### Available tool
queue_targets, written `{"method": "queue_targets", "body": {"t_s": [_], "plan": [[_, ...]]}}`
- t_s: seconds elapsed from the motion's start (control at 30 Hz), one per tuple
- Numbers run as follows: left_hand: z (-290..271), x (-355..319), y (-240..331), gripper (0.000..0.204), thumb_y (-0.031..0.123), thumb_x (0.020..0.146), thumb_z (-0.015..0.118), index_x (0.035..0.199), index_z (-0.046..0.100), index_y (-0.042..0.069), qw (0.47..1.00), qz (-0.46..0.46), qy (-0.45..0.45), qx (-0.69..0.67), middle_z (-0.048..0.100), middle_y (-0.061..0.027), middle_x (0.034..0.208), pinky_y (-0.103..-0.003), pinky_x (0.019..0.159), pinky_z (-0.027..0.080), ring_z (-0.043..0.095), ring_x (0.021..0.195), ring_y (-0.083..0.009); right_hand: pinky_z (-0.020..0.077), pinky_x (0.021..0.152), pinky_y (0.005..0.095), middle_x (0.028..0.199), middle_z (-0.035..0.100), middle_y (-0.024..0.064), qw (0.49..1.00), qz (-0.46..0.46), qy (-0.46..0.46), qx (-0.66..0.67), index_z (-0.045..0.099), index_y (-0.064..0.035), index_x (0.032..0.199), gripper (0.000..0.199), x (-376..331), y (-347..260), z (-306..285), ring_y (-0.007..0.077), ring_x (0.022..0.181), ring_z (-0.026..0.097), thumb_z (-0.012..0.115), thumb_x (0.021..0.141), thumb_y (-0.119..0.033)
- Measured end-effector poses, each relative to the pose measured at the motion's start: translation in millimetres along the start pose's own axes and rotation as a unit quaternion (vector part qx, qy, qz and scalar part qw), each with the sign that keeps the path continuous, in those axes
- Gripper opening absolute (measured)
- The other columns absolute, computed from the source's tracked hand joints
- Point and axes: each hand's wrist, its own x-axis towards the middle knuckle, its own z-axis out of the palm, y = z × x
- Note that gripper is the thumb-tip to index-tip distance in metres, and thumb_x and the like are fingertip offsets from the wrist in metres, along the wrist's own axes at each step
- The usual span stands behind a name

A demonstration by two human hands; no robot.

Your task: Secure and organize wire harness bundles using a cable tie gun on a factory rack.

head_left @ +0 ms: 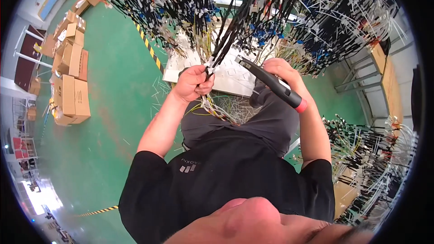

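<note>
My left hand (191, 85) is closed around a wire harness (227, 40), a bundle of black-sleeved cables with white connectors at the grip. From there the bundle runs up to the hanging mass of cables, and loose yellow and white wires (209, 104) trail below my fist toward my lap. In my right hand (284, 71) is a black cable tie gun (271, 81) with a red rear end. Its nose points up and left, a short way to the right of the harness and apart from it. The hand partly hides its handle.
Dense cable bundles (172, 9) hang ahead and to the right, above a white board (233, 81). More cables (361, 153) lie at the lower right by a wooden-topped metal rack (384, 77). Cardboard boxes (72, 95) stand at left. Clipped white strips litter the green floor (108, 63).
</note>
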Motion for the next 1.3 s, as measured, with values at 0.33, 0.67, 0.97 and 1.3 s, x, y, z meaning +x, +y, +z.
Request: {"method": "queue_targets", "body": {"t_s": [0.33, 0.67, 0.97, 1.3], "plan": [[21, -2, -7, 0.027, 0.024, 0.109, 0.059, 0.109, 0.062, -0.002, 0.999, 0.002, -0.003, -0.032, 0.050, 0.0009, 0.071, -0.025, 0.049, 0.027, 0.035, 0.053, -0.0057, 0.0514, 0.103, 0.0433, 0.117, 0.070, 0.0146, 0.997, 0.033, -0.070, 0.008, 0.071, -0.0011, 0.114, 0.035, 5, -34, 4, 0.0344, 0.114, 0.067, 0.074, 0.081, -0.013], [38, -5, -10, 0.024, 0.023, 0.111, 0.058, 0.109, 0.062, 0.000, 0.998, -0.031, -0.030, -0.040, 0.048, 0.0030, 0.072, -0.024, 0.050, 0.024, 0.034, 0.056, -0.0050, 0.0559, 0.092, 0.0435, 0.107, 0.071, 0.0165, 0.998, -0.003, -0.036, -0.061, 0.070, -0.0016, 0.108, 0.029, 3, -47, 18, 0.0371, 0.100, 0.069, 0.072, 0.082, -0.014], [40, -3, -17, 0.023, 0.022, 0.111, 0.059, 0.113, 0.061, -0.001, 1.000, 0.009, 0.004, -0.010, 0.052, 0.0011, 0.080, -0.022, 0.053, 0.029, 0.038, 0.060, -0.0048, 0.0522, 0.089, 0.0485, 0.092, 0.066, 0.0131, 0.979, -0.039, 0.027, -0.197, 0.068, -0.0033, 0.096, 0.026, -17, -38, 23, 0.0360, 0.092, 0.067, 0.074, 0.075, -0.016], [30, 14, -62, 0.048, 0.000, 0.099, 0.057, 0.147, 0.057, 0.000, 0.963, -0.009, 0.063, 0.260, 0.067, -0.0071, 0.132, -0.036, 0.108, 0.049, 0.065, 0.119, -0.0233, 0.0256, 0.127, 0.0558, 0.169, 0.032, 0.0308, 0.994, 0.045, 0.006, 0.098, 0.070, -0.0083, 0.123, 0.042, -37, -8, 76, 0.0474, 0.160, 0.026, 0.085, 0.085, -0.018]]}}
